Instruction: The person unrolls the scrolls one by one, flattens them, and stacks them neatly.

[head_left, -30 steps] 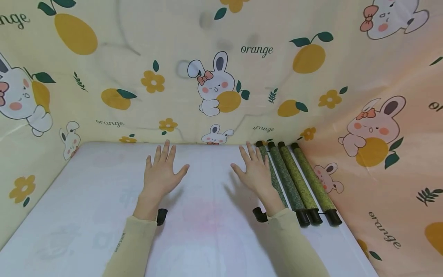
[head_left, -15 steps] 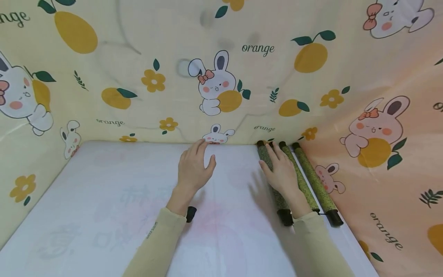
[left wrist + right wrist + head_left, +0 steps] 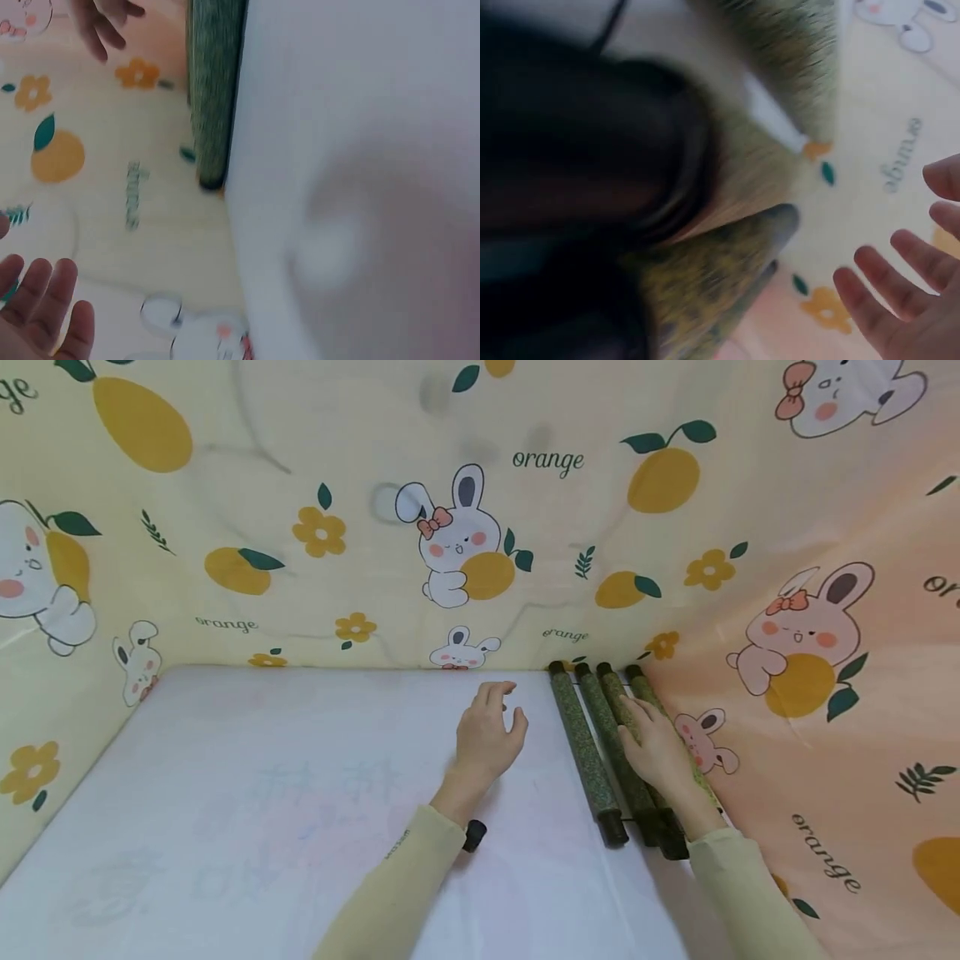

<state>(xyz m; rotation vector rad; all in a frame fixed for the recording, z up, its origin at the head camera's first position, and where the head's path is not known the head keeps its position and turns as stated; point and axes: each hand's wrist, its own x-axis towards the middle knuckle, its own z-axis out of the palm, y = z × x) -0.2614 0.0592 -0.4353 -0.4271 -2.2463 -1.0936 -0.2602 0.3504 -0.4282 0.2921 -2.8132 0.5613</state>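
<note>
We find four green tubes (image 3: 611,747) at right on the tabletop (image 3: 300,727), long axes near-to-far, partly beneath the nearer right hand (image 3: 660,752), the left hand (image 3: 486,735) apart leftward, both loosely uncurled and gripping nothing.

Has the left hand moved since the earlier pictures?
Yes, rightward. In the head view, the left hand was left of the central large rabbit print; now it is below and slightly right.
</note>
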